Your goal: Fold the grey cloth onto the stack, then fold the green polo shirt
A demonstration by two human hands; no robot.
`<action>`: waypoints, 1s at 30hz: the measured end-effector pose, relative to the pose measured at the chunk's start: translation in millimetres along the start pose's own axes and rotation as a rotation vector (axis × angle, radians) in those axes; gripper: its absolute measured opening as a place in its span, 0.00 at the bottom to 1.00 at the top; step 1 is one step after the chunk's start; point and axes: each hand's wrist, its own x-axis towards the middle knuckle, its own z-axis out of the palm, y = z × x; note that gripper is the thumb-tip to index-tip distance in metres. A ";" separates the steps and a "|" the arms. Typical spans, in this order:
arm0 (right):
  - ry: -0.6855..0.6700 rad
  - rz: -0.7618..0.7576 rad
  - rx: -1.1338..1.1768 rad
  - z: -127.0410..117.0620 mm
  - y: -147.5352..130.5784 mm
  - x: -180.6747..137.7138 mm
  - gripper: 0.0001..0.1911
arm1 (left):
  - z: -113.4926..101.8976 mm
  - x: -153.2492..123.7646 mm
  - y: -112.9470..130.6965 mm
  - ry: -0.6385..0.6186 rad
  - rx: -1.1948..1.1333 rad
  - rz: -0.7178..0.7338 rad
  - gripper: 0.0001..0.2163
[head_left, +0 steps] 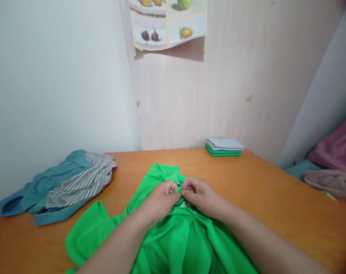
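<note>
Two hands (163, 197) (203, 196), close together, pinching green garment (178, 238) bunched beneath them on table (264, 186).

Two hands (198, 195) pinching green garment (187, 241), orange table (275, 190), folded stack (224, 147) behind

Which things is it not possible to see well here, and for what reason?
In the head view:
Exact spot on the green garment pinched by the left hand and right hand: these cover it.
Garment's lower end: cut by the bottom edge.
Top of the poster: cut by the upper edge.
Lower layers of the left pile: hidden under upper ones.
</note>
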 end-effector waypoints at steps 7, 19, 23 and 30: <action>0.108 -0.130 -0.361 1.3 -5.1 -2.0 0.02 | 3.1 3.8 -2.7 0.032 0.006 -0.009 0.07; 0.123 -0.008 -0.042 5.6 -1.6 2.6 0.07 | 3.2 2.5 2.4 0.067 -0.057 0.039 0.08; 0.120 0.199 0.239 0.5 -1.4 5.5 0.16 | 3.3 -0.8 9.2 -0.088 -0.092 0.080 0.09; 0.322 0.206 0.378 -7.8 0.8 8.6 0.13 | -4.7 1.6 12.2 0.169 -0.146 0.030 0.10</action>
